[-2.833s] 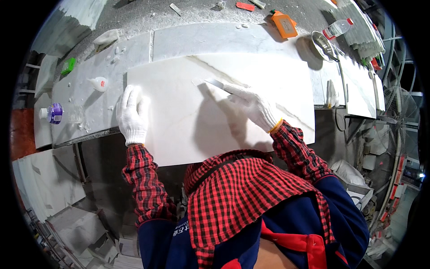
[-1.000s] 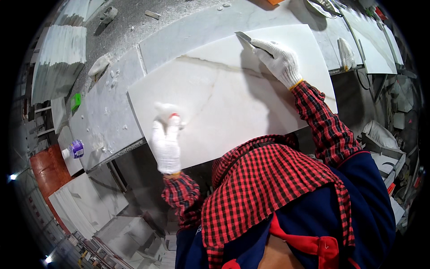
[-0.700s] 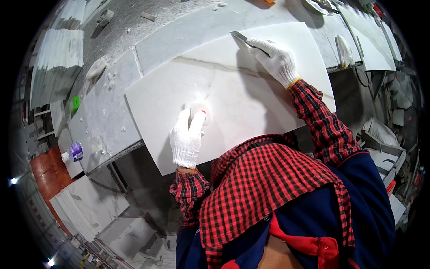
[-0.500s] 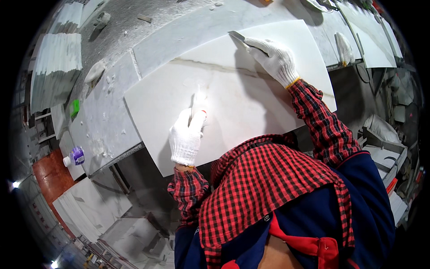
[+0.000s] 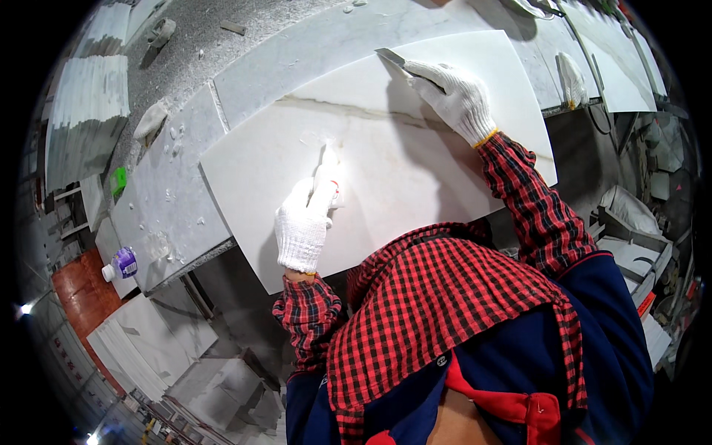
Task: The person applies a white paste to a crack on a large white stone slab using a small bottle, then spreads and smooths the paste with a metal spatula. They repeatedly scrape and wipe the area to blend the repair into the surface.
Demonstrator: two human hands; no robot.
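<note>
A large white marble slab (image 5: 252, 185) with a tan vein lies in front of me. Over its left part, my left hand (image 5: 300, 233) in a white knit glove closes around a small white nozzle bottle (image 5: 329, 172) with a red mark. The bottle's tip points away from me, near faint wet-looking marks on the slab; glare blurs its outline. At the far edge of the slab, my right hand (image 5: 456, 100), also gloved, grips a flat metal scraper (image 5: 391, 57). Its blade points to the far left, and its handle is mostly hidden in the glove.
Left on the workbench (image 5: 174, 215) are a purple bottle (image 5: 124, 262) with a white cap, a green block (image 5: 119, 181) and a crumpled white glove (image 5: 152, 121). Another white glove (image 5: 571, 80) lies at right. Stacked slabs (image 5: 87, 119) stand far left.
My left hand has shifted slightly left with the nozzle bottle, baring more of its tip. My right hand and the scraper stay almost where they were.
</note>
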